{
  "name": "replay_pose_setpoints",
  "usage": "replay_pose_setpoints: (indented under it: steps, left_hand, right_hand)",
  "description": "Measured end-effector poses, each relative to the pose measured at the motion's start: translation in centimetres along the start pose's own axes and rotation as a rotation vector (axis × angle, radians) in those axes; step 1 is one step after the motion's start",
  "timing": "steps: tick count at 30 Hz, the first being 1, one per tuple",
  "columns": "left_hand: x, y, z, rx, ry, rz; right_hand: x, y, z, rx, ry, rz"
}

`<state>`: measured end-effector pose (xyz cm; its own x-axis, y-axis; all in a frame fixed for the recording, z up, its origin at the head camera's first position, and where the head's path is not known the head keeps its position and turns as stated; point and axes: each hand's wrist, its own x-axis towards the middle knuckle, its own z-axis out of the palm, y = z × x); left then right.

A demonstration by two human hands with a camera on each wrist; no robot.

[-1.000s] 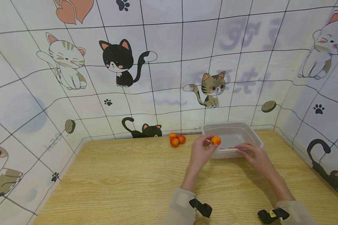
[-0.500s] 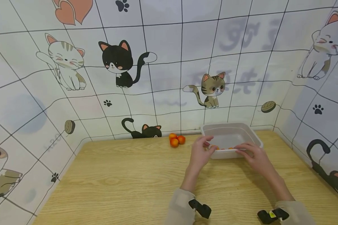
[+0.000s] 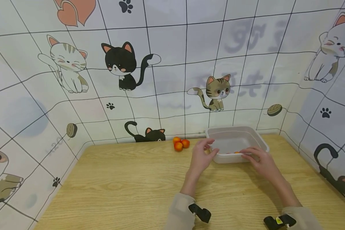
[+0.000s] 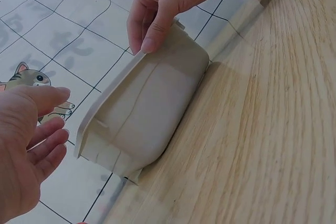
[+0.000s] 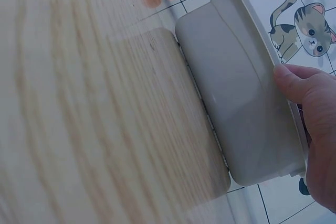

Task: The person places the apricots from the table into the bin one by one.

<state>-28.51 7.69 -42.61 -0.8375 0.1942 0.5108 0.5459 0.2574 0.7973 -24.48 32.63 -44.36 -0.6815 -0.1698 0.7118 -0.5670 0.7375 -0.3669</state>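
A white plastic container (image 3: 233,158) stands near the back right of the table, with bits of orange-red fruit (image 3: 237,152) showing just over its front rim. My right hand (image 3: 260,161) pinches that front rim, the thumb outside on the wall in the right wrist view and the other fingers inside. My left hand (image 3: 201,156) is beside the container's front left corner. Its fingers are spread and loosely bent, holding nothing, apart from the container (image 4: 152,103) in the left wrist view. Most of the container's contents are hidden behind its front wall.
Three small round orange-red fruits (image 3: 178,146) lie clustered on the wooden table (image 3: 126,185), left of the container near the back edge. A wall covering with printed cats (image 3: 120,60) rises directly behind and at both sides.
My left hand held an orange-red fruit above the container, then let it drop inside. It has since drawn slightly left, away from the rim. The right hand has kept its grip.
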Motion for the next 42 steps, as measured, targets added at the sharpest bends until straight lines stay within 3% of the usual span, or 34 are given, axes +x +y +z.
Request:
replay_pose_setpoints:
  steps: [9, 22, 42]
  left_hand:
    - [-0.1, -0.5, -0.9, 0.028, -0.007, -0.016]
    - [0.0, -2.3, -2.8, 0.147, 0.032, 0.006]
    - [0.3, -4.7, -6.6, 0.267, 0.035, -0.098]
  right_hand:
    - [0.0, 0.1, 0.0, -0.004, 0.003, -0.012]
    - [-0.2, 0.0, 0.0, 0.013, -0.012, 0.000]
    - [-0.1, -0.1, -0.1, 0.016, -0.015, 0.008]
